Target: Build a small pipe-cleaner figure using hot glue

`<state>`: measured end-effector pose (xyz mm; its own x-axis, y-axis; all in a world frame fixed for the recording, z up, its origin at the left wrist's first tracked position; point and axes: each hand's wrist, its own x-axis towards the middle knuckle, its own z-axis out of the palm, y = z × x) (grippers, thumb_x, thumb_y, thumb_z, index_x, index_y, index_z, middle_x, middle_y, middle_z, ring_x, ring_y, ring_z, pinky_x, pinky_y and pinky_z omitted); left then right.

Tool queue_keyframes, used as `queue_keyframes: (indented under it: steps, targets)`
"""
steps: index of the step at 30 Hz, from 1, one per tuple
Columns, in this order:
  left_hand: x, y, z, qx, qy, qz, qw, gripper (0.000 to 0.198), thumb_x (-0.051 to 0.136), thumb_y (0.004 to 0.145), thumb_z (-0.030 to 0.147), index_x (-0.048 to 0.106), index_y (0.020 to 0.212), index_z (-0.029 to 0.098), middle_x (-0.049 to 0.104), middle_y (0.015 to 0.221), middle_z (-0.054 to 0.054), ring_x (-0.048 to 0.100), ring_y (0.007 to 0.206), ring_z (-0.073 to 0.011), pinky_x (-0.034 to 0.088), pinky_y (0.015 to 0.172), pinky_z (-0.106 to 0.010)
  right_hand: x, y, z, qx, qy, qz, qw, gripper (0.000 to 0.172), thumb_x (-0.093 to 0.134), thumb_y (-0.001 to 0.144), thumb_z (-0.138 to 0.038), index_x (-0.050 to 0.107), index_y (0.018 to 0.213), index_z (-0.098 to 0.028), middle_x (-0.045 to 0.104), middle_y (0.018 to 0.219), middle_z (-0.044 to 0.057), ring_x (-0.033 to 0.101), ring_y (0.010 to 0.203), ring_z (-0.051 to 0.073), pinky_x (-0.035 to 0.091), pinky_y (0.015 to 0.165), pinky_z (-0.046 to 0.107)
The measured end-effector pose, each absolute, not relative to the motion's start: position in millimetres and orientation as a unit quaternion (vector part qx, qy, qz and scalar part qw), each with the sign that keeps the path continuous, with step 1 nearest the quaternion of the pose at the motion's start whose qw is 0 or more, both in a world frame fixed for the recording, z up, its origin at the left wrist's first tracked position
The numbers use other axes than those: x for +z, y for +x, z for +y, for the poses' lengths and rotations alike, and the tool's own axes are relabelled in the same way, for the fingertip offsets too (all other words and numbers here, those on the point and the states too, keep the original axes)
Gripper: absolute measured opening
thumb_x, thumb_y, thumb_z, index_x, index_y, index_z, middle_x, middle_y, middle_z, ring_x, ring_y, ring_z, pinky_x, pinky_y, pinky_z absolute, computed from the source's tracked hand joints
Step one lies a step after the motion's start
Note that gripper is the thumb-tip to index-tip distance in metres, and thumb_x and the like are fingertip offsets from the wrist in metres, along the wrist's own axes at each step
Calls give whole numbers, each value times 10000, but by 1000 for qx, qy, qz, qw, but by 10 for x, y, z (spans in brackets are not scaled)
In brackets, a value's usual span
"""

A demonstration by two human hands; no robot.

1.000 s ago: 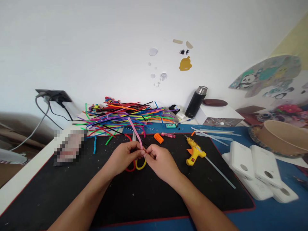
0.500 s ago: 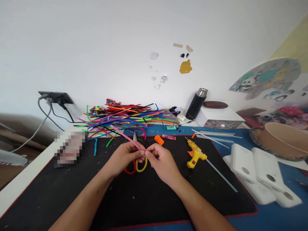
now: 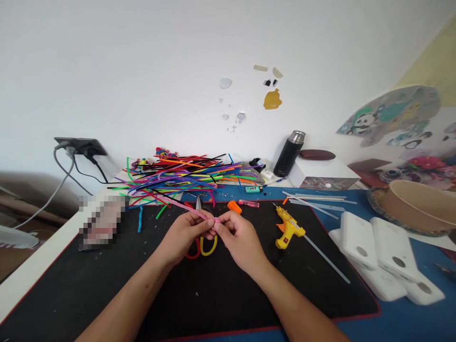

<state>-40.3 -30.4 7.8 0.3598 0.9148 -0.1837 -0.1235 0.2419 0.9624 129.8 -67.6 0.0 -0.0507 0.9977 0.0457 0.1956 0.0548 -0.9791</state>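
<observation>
Pink pipe cleaners [image 3: 185,206] run from between my hands up and to the left, toward the colourful pile. My left hand [image 3: 190,235] is closed in a pinch on them near their right end. Against it, my right hand [image 3: 238,237] pinches the pink end with thumb and forefinger; the fingertips of both hands nearly meet. Below and behind the hands lie scissors [image 3: 208,247] with one red and one yellow handle loop, partly hidden by my left hand. An orange bundle [image 3: 234,206] lies just beyond my right hand.
A heap of coloured pipe cleaners [image 3: 192,173] lies along the wall. On the black mat [image 3: 213,304] sits a yellow glue gun [image 3: 288,229] with a glue stick in it. Further right are loose glue sticks [image 3: 317,203], white devices [image 3: 377,251], a bowl [image 3: 423,204] and a black flask [image 3: 289,154].
The far ends of the pink pipe cleaners have swung lower and to the left. Both hands keep their pinch in nearly the same place. The whole view has shifted slightly.
</observation>
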Motion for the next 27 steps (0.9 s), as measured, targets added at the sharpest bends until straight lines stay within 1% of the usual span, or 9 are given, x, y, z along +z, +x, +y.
queue_keyframes:
  steps: [3, 8, 12, 17, 22, 27]
  targets:
    - [83, -422, -295, 377, 515, 414, 649, 344, 887, 733, 463, 767, 845, 160, 734, 741, -23, 656, 668, -154, 553, 662, -270, 27, 1304, -673, 444, -528, -568, 448, 126, 625, 952, -314, 660, 899, -205, 609, 637, -23, 502, 551, 138, 348, 531, 253]
    - [123, -451, -287, 352, 556, 433, 616, 350, 857, 740, 504, 773, 799, 170, 735, 727, -25, 652, 664, -163, 550, 650, -275, 68, 1308, -674, 442, -535, -567, 444, 163, 630, 944, -319, 635, 828, -206, 519, 578, -51, 426, 515, 126, 308, 506, 253]
    - [152, -469, -287, 336, 592, 458, 572, 304, 810, 769, 480, 767, 785, 180, 739, 717, -26, 656, 656, -172, 542, 640, -276, 61, 1310, -683, 436, -537, -580, 430, 147, 623, 939, -297, 633, 823, -207, 505, 572, -62, 426, 516, 120, 306, 501, 246]
    - [130, -504, -295, 313, 634, 481, 519, 282, 758, 806, 466, 781, 849, 189, 741, 722, -26, 662, 661, -187, 528, 632, -278, 59, 1323, -688, 404, -558, -611, 389, 79, 633, 909, -227, 641, 831, -214, 511, 571, -74, 446, 514, 110, 299, 500, 237]
    - [112, -523, -307, 294, 670, 483, 481, 243, 740, 830, 443, 779, 841, 204, 763, 786, -27, 677, 715, -203, 523, 679, -283, 56, 1333, -688, 364, -567, -653, 347, 94, 635, 892, -194, 628, 803, -223, 521, 556, -77, 442, 497, 109, 276, 507, 245]
    - [130, -542, -311, 262, 708, 475, 454, 177, 717, 848, 387, 792, 873, 229, 777, 829, -20, 701, 798, -230, 525, 741, -290, 31, 1324, -695, 304, -577, -692, 309, 91, 654, 867, -169, 628, 804, -229, 575, 587, -52, 476, 521, 124, 269, 533, 256]
